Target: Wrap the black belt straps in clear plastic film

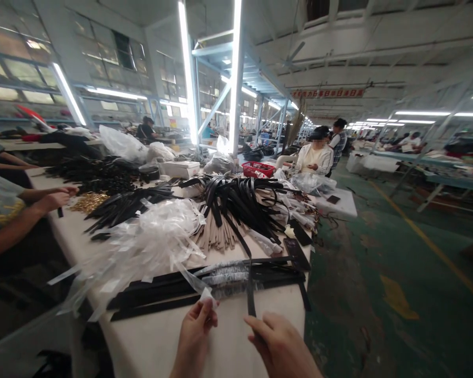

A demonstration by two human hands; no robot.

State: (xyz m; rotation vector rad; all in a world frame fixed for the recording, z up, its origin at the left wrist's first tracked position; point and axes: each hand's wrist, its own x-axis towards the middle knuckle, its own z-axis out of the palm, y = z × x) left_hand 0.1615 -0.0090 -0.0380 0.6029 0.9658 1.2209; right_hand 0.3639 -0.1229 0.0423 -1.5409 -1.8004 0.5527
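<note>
My left hand [199, 328] pinches the white end of a clear plastic sleeve [193, 280] over the near part of the table. My right hand [276, 338] is closed on the lower end of a black strap [250, 283], which runs up toward the big heap of black straps [240, 202]. Just beyond my hands lie long black strips [157, 294] with crinkled clear wrapping [228, 275] around their middle. To the left spreads a loose pile of clear plastic sleeves [157, 231] with white ends.
A dark phone [297, 253] lies by the table's right edge. A red basket [257, 169] and a white box [181, 168] stand farther back. At left, a co-worker's hands [57, 198] work near gold-coloured metal pieces [89, 203]. Another person [315, 155] sits at the far end.
</note>
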